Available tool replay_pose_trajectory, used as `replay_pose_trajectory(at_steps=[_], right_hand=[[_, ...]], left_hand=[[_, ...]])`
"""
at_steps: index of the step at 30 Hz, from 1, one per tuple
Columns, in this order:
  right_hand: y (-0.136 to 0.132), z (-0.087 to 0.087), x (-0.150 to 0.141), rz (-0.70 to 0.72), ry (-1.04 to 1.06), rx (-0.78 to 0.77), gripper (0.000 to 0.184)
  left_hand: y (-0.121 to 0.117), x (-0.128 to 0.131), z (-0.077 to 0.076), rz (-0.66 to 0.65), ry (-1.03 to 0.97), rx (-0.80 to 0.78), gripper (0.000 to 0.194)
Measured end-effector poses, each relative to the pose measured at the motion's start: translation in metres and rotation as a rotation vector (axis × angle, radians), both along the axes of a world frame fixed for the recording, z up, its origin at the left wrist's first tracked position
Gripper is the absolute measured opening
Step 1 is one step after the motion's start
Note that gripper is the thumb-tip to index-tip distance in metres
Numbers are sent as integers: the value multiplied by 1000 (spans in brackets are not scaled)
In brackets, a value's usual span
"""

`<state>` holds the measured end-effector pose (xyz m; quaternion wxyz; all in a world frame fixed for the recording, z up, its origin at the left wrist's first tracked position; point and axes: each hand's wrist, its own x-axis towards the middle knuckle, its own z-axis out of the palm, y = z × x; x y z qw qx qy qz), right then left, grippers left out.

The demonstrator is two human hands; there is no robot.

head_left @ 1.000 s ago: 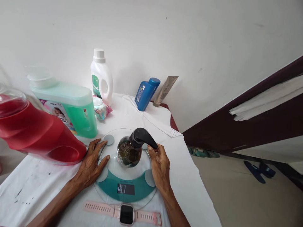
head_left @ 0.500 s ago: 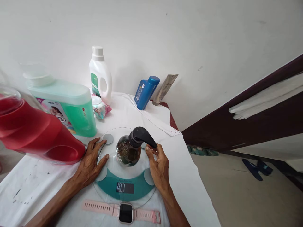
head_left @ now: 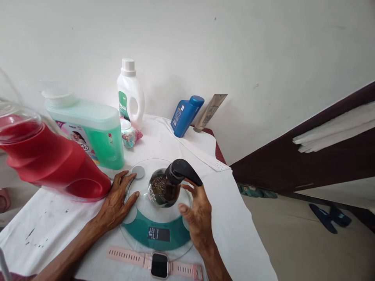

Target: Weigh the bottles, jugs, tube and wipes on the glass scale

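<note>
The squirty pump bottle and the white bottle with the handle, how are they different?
The pump bottle is dark with a round body; the white bottle is taller-shaped, with a looped handle.
The pump bottle has a black pump head; the white bottle has a white cap.
The pump bottle stands on the glass scale; the white bottle stands farther back, near the wall.
Both stand upright.

Pump bottle [head_left: 164, 191] on glass scale [head_left: 177, 232]
</note>
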<state>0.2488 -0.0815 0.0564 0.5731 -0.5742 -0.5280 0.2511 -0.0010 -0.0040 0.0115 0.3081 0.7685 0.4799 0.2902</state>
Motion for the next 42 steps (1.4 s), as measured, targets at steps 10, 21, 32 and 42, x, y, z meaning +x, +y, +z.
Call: replay_pose_trajectory(at_steps=[10, 21, 32, 42], right_hand=[[22, 34, -41, -17, -243, -86, 45], [32, 41, -22, -57, -136, -178, 40], [184, 45, 5, -171, -162, 52, 53], [345, 34, -19, -154, -249, -1, 48]], left_hand=[[2, -1, -3, -2, 12, 63, 52], [-1, -1, -13, 32, -11, 88, 51], [-7, 7, -26, 127, -15, 106, 53], [-10, 15, -28, 188, -59, 114, 49]])
